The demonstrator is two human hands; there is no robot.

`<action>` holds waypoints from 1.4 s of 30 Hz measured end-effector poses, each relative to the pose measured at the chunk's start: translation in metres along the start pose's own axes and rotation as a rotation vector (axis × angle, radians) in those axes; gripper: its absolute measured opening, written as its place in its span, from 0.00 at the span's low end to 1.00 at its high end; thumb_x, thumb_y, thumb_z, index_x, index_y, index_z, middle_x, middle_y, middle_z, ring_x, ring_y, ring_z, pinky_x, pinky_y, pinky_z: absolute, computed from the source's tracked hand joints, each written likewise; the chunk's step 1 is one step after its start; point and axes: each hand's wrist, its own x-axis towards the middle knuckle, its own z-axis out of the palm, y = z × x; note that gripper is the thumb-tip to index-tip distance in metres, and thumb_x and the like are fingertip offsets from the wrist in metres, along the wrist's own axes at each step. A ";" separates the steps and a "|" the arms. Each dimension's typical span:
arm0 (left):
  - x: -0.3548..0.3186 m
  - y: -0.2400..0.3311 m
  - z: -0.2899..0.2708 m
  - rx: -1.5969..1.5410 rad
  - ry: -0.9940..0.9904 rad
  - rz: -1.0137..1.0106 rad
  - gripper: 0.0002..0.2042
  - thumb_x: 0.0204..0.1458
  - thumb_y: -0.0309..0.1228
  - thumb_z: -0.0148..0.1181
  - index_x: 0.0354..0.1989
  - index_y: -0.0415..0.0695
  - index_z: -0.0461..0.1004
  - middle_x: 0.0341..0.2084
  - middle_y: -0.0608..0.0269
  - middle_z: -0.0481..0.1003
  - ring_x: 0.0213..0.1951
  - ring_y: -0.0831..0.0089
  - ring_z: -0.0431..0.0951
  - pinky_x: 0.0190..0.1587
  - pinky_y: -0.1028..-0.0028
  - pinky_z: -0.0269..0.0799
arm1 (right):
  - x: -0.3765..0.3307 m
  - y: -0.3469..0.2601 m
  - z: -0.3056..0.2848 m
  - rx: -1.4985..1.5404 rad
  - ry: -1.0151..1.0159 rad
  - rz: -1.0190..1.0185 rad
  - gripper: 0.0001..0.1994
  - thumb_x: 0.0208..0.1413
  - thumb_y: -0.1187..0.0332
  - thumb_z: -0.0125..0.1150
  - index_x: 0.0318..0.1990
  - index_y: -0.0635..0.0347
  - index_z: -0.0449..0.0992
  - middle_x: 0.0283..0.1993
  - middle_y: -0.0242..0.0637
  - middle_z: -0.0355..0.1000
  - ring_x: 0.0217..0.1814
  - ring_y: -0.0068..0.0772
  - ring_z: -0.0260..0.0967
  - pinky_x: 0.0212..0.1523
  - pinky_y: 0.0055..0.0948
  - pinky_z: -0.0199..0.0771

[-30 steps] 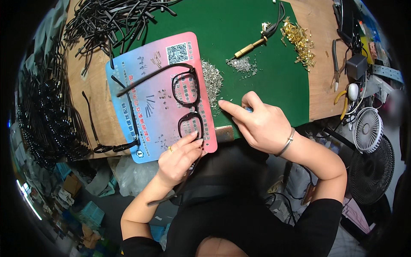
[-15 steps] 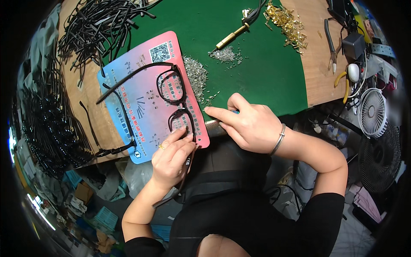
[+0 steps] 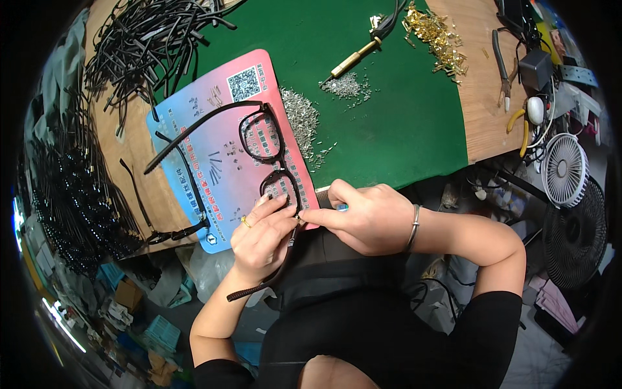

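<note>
A pair of black eyeglasses [image 3: 283, 146] rests over a pink and blue printed card, its far temple reaching left across it. My left hand [image 3: 262, 240], with a ring on one finger, pinches the near rim at the hinge, where the other temple [image 3: 249, 293] hangs down toward my lap. My right hand [image 3: 372, 217] is closed, its index fingertip against that same hinge. A bit of something blue shows inside its curled fingers; what it is stays hidden. Just beyond the card lies a heap of small silver screws [image 3: 299, 117].
On the green mat [image 3: 402, 129] lie a brass-handled screwdriver [image 3: 353, 63], a smaller heap of tiny silver parts [image 3: 346, 85] and gold-coloured pieces [image 3: 440, 42]. Black temples [image 3: 155, 45] are piled at far left. Pliers [image 3: 502, 71] and a white fan [image 3: 564, 170] are at right.
My right hand has come from the edge of the screw heap back toward me, its fingertip now at the hinge. The glasses and hanging temple have shifted slightly in my left hand.
</note>
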 end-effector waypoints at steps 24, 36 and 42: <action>-0.009 -0.005 0.009 -0.012 0.096 0.028 0.07 0.37 0.21 0.67 0.24 0.41 0.75 0.28 0.60 0.78 0.36 0.66 0.79 0.50 0.62 0.72 | 0.010 0.005 0.000 -0.367 0.081 -0.190 0.12 0.51 0.62 0.53 0.41 0.56 0.68 0.25 0.35 0.60 0.16 0.29 0.67 0.14 0.29 0.70; -0.013 -0.010 0.010 0.003 0.085 0.085 0.06 0.37 0.21 0.67 0.23 0.40 0.74 0.29 0.59 0.78 0.35 0.66 0.79 0.48 0.61 0.73 | 0.013 0.005 0.000 -0.161 -0.053 -0.120 0.15 0.49 0.67 0.56 0.43 0.61 0.63 0.29 0.42 0.62 0.19 0.40 0.70 0.18 0.36 0.72; 0.000 0.002 -0.004 -0.084 0.141 -0.084 0.09 0.34 0.20 0.68 0.25 0.45 0.75 0.24 0.63 0.76 0.28 0.70 0.76 0.60 0.55 0.52 | 0.006 -0.004 -0.016 -0.079 0.022 -0.074 0.18 0.48 0.64 0.59 0.45 0.59 0.64 0.34 0.42 0.62 0.25 0.42 0.70 0.23 0.36 0.73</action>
